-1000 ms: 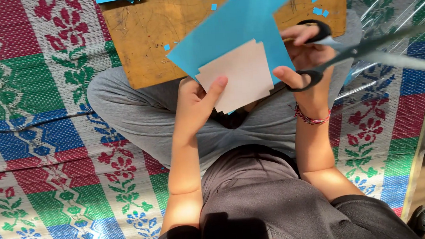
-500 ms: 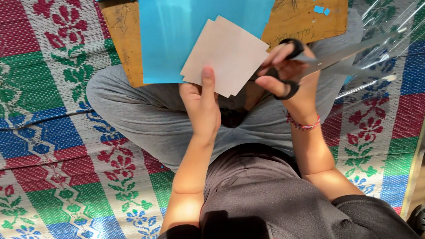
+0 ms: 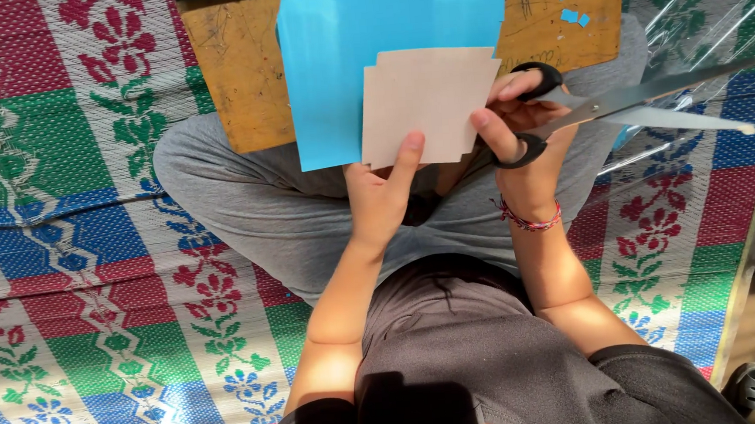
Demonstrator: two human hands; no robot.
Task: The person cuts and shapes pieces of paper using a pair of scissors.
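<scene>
**Template lined up on blue paper, scissors ready**

Left hand pinches tan template against blue sheet, held over lap. Right hand grips scissors, blades parted, pointing right, away from the paper. Likely step: cutting around template; needs blades brought to sheet edge. Board beyond.

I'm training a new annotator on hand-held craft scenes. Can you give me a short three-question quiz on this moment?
1. True or false: the scissors have their blades open.
2. Which hand pinches the blue paper sheet and the beige card template: A left hand, B right hand?
3. What lies under the sheet, on the person's lap?

Key: 1 true; 2 A; 3 a wooden board.
</scene>
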